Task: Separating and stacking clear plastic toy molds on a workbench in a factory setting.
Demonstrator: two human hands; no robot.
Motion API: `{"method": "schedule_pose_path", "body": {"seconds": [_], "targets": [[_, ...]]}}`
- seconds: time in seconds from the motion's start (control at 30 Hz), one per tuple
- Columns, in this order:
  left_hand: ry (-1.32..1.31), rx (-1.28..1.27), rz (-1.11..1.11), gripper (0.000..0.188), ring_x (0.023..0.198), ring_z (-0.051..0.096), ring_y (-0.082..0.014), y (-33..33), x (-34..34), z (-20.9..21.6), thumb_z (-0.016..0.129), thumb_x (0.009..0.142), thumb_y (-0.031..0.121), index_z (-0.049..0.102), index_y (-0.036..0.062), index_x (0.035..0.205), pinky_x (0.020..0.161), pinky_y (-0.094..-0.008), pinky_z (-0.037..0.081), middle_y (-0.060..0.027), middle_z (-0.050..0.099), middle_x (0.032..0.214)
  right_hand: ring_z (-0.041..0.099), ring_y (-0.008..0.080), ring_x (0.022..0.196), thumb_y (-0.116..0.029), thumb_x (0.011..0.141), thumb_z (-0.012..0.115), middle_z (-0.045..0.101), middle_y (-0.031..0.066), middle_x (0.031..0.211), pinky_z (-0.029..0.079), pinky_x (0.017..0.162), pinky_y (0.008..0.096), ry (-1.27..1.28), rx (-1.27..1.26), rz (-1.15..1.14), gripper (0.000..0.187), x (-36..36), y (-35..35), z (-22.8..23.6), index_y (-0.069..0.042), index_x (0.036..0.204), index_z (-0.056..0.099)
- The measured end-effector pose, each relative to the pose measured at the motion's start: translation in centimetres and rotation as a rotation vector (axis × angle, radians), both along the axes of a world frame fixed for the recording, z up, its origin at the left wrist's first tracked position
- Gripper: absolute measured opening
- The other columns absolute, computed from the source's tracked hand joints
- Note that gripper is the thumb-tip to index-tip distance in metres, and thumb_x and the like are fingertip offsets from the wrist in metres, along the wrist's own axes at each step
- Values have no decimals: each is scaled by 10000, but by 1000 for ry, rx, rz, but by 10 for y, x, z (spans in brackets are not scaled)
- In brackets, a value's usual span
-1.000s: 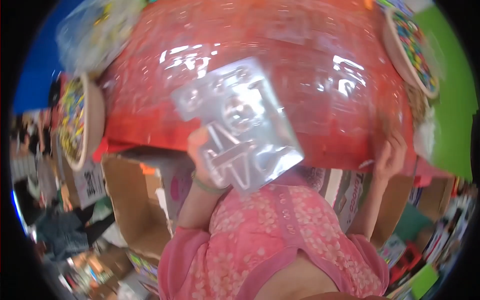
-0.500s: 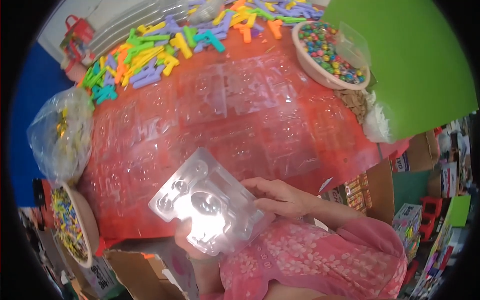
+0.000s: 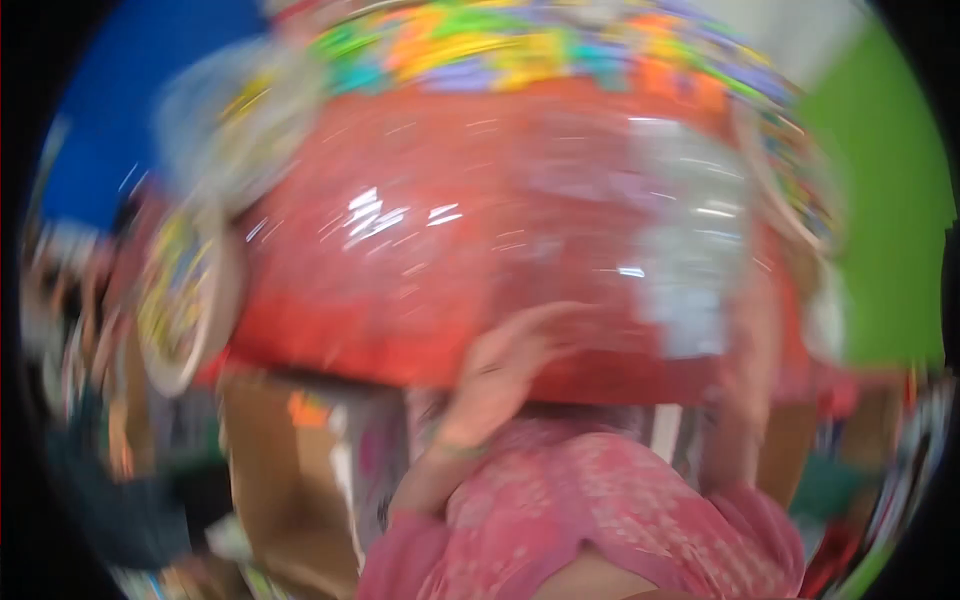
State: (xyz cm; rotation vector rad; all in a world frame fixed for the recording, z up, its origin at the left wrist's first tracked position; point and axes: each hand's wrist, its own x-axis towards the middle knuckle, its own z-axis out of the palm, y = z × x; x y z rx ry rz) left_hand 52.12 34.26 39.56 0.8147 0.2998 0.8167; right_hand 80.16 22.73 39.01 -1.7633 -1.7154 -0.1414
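Motion smears the whole picture. My left hand [image 3: 505, 365] is over the near edge of the red table [image 3: 330, 345], its fingers stretched out to the right and nothing visible in them. At the table's right side my right hand [image 3: 750, 320] is badly blurred, beside whitish clear plastic blister trays [image 3: 685, 250]. Whether its fingers touch or grip a tray cannot be made out. More clear plastic trays [image 3: 400, 220] lie across the table, showing as glints.
Colourful toy guns [image 3: 500, 50] are heaped along the far edge. A tub of coloured balls [image 3: 800, 190] stands at the right. To the left are a clear plastic bag [image 3: 235, 120] and a tub of small coloured pieces [image 3: 185, 290]. An open cardboard box [image 3: 285, 470] sits below the table edge.
The clear blister tray is no longer held up between my hands. My right hand has moved to the right beside the trays, my left hand is free, and the view has swung.
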Motion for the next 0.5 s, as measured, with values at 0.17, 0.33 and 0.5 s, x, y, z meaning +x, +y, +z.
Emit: {"method": "schedule_pose_path", "body": {"seconds": [0.17, 0.33, 0.5], "targets": [[143, 28, -19, 303, 1059, 561, -117, -20, -35, -15, 556, 960, 141, 558, 12, 1235, 910, -279, 455, -44, 614, 1125, 552, 223, 1095, -250, 940, 549, 515, 117, 1284, 481, 880, 349, 1354, 172, -263, 511, 58, -17, -7, -8, 1373, 425], [196, -6, 161, 359, 1145, 566, -198, -46, -90, -43, 541, 966, 166, 519, -5, 1280, 980, -334, 443, -92, 572, 1253, 591, 99, 789, -250, 951, 537, 588, 77, 1131, 455, 555, 169, 1378, 222, -261, 477, 33, 30, -15, -24, 1360, 443], [281, -82, 421, 418, 1123, 589, -271, -59, -134, -64, 541, 962, 229, 506, -49, 1273, 971, -385, 464, -186, 562, 1263, 583, 135, 975, -257, 944, 535, 527, 115, 1269, 485, 668, 200, 1353, 259, -240, 484, 16, 45, -4, -28, 1363, 460]]}}
